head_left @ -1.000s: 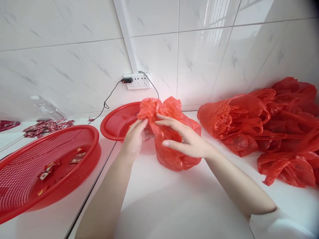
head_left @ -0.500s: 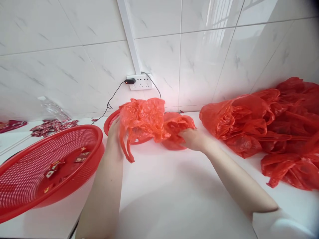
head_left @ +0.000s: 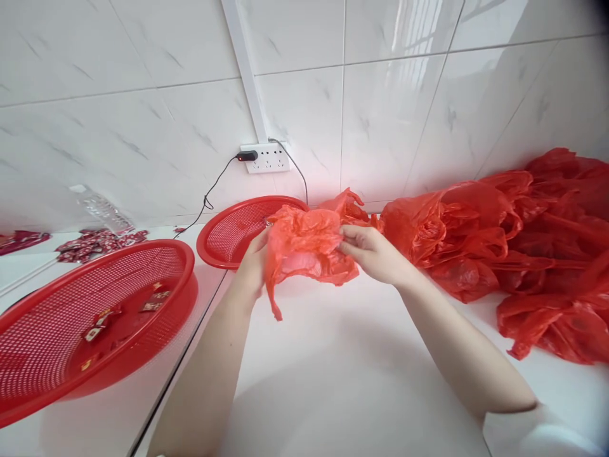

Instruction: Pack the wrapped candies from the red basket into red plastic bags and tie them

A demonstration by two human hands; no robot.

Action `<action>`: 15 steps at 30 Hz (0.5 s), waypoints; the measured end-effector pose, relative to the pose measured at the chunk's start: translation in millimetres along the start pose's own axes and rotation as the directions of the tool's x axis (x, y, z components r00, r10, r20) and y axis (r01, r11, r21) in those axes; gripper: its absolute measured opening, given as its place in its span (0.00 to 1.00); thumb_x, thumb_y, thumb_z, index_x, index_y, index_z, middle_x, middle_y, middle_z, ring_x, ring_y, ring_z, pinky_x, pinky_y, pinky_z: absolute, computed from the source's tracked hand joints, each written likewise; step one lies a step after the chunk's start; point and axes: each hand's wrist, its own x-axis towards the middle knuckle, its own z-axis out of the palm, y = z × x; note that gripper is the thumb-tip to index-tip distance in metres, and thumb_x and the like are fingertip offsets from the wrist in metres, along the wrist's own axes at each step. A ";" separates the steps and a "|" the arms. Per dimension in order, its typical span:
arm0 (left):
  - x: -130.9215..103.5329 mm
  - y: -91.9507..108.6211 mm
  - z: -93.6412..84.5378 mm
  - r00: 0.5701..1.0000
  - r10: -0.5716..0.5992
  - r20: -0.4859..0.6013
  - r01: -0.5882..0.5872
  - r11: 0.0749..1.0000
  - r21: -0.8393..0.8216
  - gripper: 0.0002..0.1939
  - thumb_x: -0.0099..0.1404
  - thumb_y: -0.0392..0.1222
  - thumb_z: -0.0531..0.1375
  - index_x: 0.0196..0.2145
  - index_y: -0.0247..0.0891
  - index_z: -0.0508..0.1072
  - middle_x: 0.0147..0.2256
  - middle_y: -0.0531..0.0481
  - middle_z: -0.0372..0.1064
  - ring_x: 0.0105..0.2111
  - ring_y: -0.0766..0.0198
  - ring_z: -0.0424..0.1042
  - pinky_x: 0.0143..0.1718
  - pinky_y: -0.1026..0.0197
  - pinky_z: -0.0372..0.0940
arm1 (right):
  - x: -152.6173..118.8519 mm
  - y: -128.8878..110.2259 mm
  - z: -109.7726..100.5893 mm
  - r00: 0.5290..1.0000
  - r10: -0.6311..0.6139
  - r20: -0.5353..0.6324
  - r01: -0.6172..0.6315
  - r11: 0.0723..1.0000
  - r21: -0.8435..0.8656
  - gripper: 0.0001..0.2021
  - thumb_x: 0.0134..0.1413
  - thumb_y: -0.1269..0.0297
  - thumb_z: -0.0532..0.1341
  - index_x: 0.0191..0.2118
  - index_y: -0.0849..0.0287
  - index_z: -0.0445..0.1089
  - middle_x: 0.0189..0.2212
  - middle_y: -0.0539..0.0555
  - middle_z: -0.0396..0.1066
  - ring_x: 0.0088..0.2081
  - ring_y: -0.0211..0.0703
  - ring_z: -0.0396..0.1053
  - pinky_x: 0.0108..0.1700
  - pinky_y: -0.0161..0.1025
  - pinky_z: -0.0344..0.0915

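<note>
A crumpled red plastic bag (head_left: 309, 238) hangs between my hands, above the white table. My left hand (head_left: 257, 257) grips its left side, with the fingertips hidden behind the plastic. At the right side, my right hand (head_left: 368, 251) pinches the bag between thumb and fingers. A loose handle of the bag dangles below my left hand. Just behind, a small red plastic basket (head_left: 221, 238) stands partly covered by the bag. Another red plastic bag (head_left: 347, 202) lies by the wall, mostly hidden behind the held one.
A large red basket (head_left: 185, 279) with a few small wrapped packets (head_left: 102, 320) stands at left. Behind it are more packets (head_left: 95, 244) and a clear plastic bottle (head_left: 102, 209). Filled red bags (head_left: 457, 222) are heaped at right. A power strip (head_left: 267, 158) with cables is on the wall.
My left hand has moved right with the bag, uncovering the small basket. My right hand has left the other bag and now grips the right side of the held one.
</note>
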 end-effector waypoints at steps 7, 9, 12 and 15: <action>-5.1 9.0 -5.5 0.989 0.105 -0.101 -0.023 0.799 0.601 0.09 0.63 0.49 0.56 0.36 0.43 0.71 0.37 0.49 0.73 0.35 0.56 0.72 0.34 0.56 0.65 | -0.4 0.9 -14.4 0.993 0.098 -0.065 -0.099 0.995 -0.010 0.18 0.58 0.51 0.56 0.23 0.57 0.58 0.22 0.47 0.59 0.23 0.35 0.58 0.25 0.35 0.54; -18.6 20.5 5.9 0.931 0.330 -0.153 -0.166 0.761 0.628 0.09 0.66 0.47 0.53 0.38 0.44 0.69 0.38 0.48 0.72 0.37 0.58 0.71 0.36 0.58 0.65 | 0.5 3.5 -11.7 0.991 0.129 -0.025 -0.130 0.990 -0.050 0.19 0.58 0.51 0.57 0.22 0.57 0.57 0.21 0.46 0.57 0.22 0.34 0.55 0.24 0.34 0.52; -43.7 38.9 25.5 0.875 0.472 0.110 -0.433 0.658 0.617 0.08 0.67 0.42 0.52 0.38 0.43 0.70 0.38 0.48 0.71 0.38 0.59 0.70 0.40 0.58 0.65 | 1.9 5.3 -8.1 0.990 0.132 0.053 -0.128 0.989 -0.074 0.18 0.58 0.52 0.57 0.23 0.57 0.59 0.19 0.45 0.57 0.21 0.34 0.55 0.24 0.34 0.51; -57.9 46.0 37.4 0.900 0.308 0.309 -0.437 0.635 0.637 0.11 0.69 0.40 0.47 0.35 0.43 0.69 0.36 0.48 0.71 0.36 0.59 0.69 0.38 0.57 0.63 | 1.8 3.2 -6.9 0.981 0.121 0.150 -0.123 0.992 -0.001 0.16 0.59 0.53 0.57 0.25 0.58 0.62 0.20 0.45 0.60 0.21 0.34 0.56 0.24 0.34 0.53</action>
